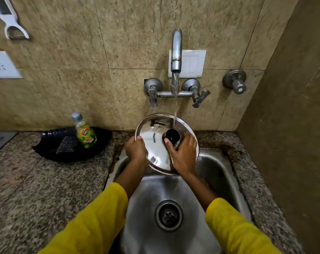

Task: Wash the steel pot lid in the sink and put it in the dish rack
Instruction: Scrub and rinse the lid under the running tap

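Below both sets of fingers, the steel sink is lying open with its round drain well beneath the wrists, set into a speckled stone counter. Between the two hands, the steel pot lid is being held tilted above the basin, its black knob facing up. Water from the tap is running down onto the lid just beyond the right fingertips, landing at the knob. The left hand is gripping the lid's left rim, thumb lying on the top face and the other fingers curled under, out of sight. The right hand is resting over the lid beside the knob, fingers spread across the right rim and the thumb touching the knob's base. Well to the left of the left fingers, a dish soap bottle is standing in a black tray.
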